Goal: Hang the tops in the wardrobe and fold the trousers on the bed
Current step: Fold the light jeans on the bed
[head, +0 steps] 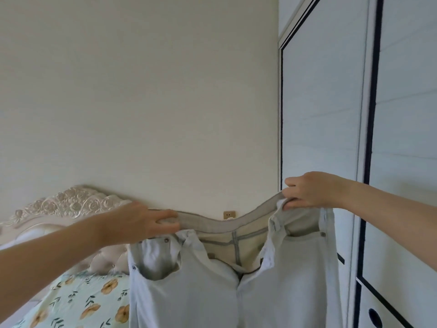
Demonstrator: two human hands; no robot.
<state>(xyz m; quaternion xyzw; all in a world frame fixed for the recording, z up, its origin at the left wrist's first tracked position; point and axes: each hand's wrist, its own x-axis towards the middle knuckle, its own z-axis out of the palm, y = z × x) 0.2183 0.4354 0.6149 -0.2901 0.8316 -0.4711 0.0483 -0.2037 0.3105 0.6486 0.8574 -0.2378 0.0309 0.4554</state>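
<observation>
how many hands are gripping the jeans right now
2. The left hand pinches the waistband of the jeans at its left end, above the bed; the right hand grips the right end, before the wardrobe door.

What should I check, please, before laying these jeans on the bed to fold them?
1. The left hand grips the waistband of the pale jeans: ok.
2. The right hand pinches the waistband's other end: ok.
3. Waistband spread wide between the hands, sagging only a little: ok.
4. The fly closed for a flat fold: not ok, it hangs open.
5. Legs hanging untwisted: cannot tell, they run out of frame.
6. Room on the floral-sheeted bed: cannot tell, the jeans hide most of it.
</observation>
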